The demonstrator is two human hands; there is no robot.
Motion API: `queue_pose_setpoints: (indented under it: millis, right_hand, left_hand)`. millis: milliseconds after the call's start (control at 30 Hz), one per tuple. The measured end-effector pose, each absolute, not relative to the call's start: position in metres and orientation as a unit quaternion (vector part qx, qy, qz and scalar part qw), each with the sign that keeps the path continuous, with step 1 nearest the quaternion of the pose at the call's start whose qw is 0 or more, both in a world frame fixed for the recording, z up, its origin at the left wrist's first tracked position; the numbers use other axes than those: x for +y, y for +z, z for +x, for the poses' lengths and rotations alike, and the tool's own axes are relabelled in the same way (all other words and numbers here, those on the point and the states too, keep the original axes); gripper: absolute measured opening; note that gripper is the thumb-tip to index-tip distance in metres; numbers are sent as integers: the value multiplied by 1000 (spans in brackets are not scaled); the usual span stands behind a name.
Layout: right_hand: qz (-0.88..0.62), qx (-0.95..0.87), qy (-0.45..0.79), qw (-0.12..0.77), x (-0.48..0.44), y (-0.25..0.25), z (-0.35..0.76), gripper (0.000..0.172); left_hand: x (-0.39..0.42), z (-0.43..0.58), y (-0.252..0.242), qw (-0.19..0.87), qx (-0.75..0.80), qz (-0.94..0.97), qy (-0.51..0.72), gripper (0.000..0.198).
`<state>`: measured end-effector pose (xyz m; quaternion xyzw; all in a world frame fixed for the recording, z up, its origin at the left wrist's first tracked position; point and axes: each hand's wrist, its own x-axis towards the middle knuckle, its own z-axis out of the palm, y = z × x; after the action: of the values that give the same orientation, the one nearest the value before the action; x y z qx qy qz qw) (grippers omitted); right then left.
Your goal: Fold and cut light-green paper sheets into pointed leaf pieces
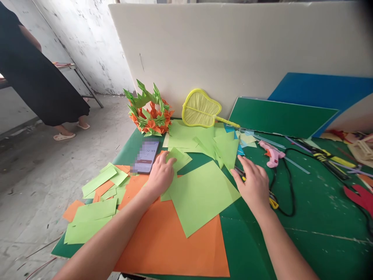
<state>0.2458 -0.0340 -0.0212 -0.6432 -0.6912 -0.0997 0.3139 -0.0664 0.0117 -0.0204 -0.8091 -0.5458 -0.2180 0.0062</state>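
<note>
My left hand (161, 174) rests on the light green paper pieces (177, 157) beside a phone (145, 156), fingers curled down onto the paper. A large light green sheet (201, 194) lies on an orange sheet (169, 241) between my hands. My right hand (254, 182) lies flat over a yellow-handled tool (273, 202) on the green table cover (320, 225), fingers stretched out. What the tool is stays partly hidden under the hand.
An orange and green folded-paper wreath (150, 112) and a yellow fan (201, 110) stand at the back against a white board (233, 50). A pink glue gun (273, 154) with black cord lies to the right. Paper scraps (96, 194) lie at left. A person in black (37, 77) stands far left.
</note>
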Motion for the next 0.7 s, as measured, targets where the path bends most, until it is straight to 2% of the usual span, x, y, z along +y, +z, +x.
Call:
queue_pose_setpoints:
  millis: [100,200,333,533,700]
  right_hand:
    - [-643,-704,-71,293,-41,-15,248,37]
    - [-637,-732,0,243,-49,-15,246,37]
    - [-615,-758,-1,219,-53,-20,235,37]
    - [-590,-776,46,220,-54,-22,221,46]
    - [-588,-756,96,271,-52,-28,219,36]
  left_hand:
    - [10,-64,-20,12,-527,-820,-223,41]
    - [8,-62,-19,9,-519,-826,-218,45]
    - [8,-62,-20,-15,-523,-829,-197,46]
    - [9,-63,-24,-55,-517,-837,-168,46]
    - [9,-61,-22,-63,-508,-831,-219,41]
